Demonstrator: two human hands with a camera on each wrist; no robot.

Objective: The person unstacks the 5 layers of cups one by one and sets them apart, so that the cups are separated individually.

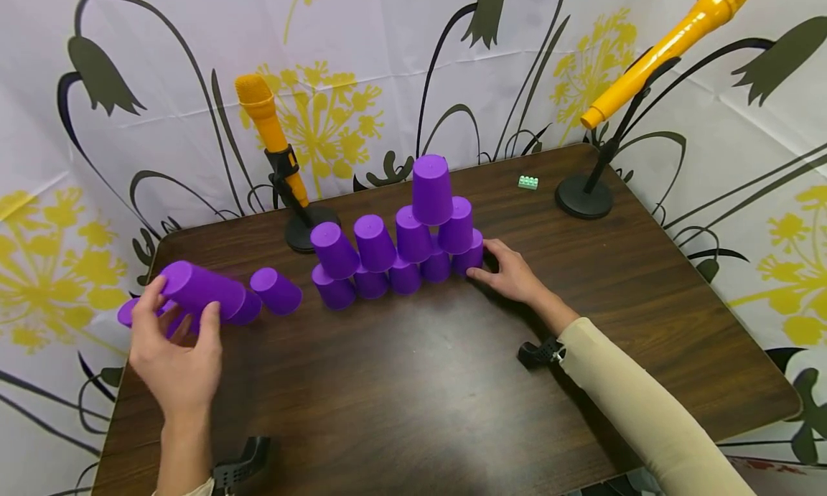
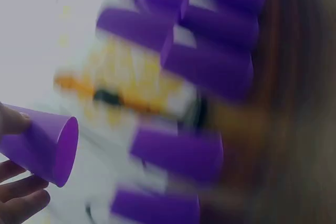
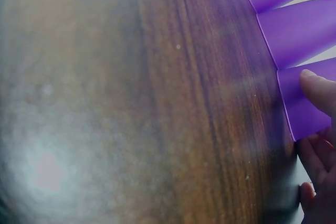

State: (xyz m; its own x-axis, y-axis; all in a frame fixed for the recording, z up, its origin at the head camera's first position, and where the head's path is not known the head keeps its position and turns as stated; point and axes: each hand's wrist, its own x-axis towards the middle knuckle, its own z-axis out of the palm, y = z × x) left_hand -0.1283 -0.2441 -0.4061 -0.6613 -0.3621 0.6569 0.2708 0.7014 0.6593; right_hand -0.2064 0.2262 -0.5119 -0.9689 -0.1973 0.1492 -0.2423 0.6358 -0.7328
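Note:
My left hand (image 1: 177,363) grips an upside-down purple cup (image 1: 205,292), raised at the table's left side. In the left wrist view that held cup (image 2: 37,142) shows its rim, with the thumb on one side and fingers on the other. My right hand (image 1: 513,273) has its thumb and fingers around the rightmost bottom cup (image 1: 474,250) of a stack; the right wrist view shows the thumb on this cup (image 3: 299,106). The stack has a bottom row of several cups, a second row of several, and one top cup (image 1: 432,189) at the right.
A single purple cup (image 1: 276,291) stands left of the stack; more cups are partly hidden behind my left hand. Yellow microphones on black stands (image 1: 263,112) (image 1: 672,47) rise at the back. A mint toy brick (image 1: 528,183) lies on the dark wooden table (image 1: 413,395).

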